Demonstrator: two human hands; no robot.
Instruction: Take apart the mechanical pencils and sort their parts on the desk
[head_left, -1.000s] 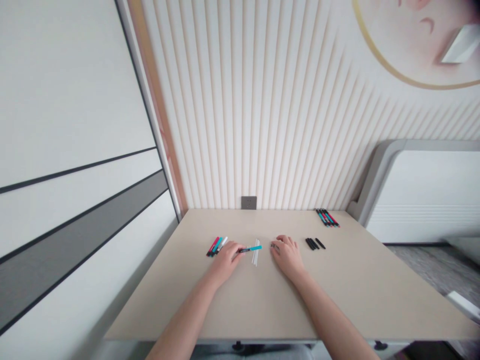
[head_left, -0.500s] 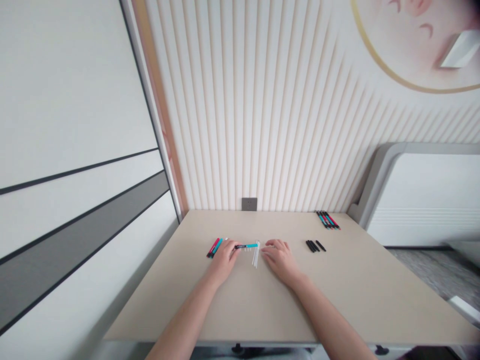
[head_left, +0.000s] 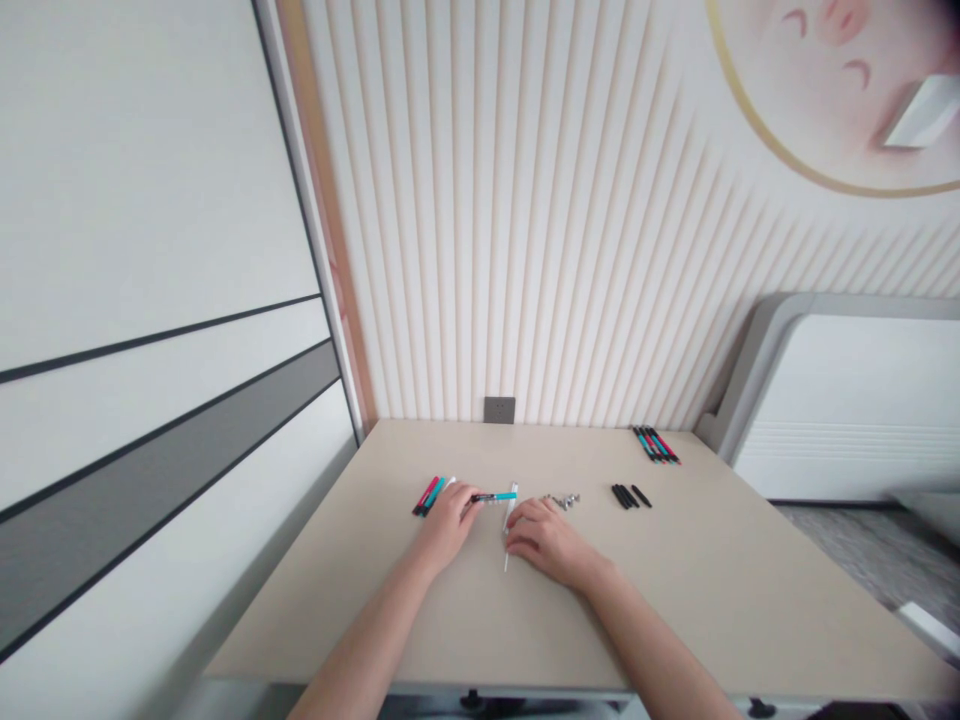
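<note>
My left hand (head_left: 448, 522) is closed around the black end of a blue-and-black pen barrel (head_left: 504, 496), which points right, its blue end over the thin white pen refills (head_left: 513, 490). My right hand (head_left: 546, 538) is down at these refills, fingers bent and pinched on one white refill (head_left: 506, 562), whose lower end sticks out toward me. Its fingers hide much of the other refills. Just beyond my right hand lies a small heap of shiny metal pen parts (head_left: 570, 501). Red and blue pen barrels (head_left: 429, 495) lie left of my left hand, partly behind it.
Several short black pen parts (head_left: 622, 496) lie on the beige table (head_left: 450, 640) to the right. A row of red, blue and black pens (head_left: 656, 445) lies at the back right. Behind the table stands a ribbed wall with a dark socket (head_left: 499, 410).
My right hand has moved left and toward me onto the refills, uncovering the metal parts. One refill now reaches nearer to me. My left hand stays nearly still with the barrel.
</note>
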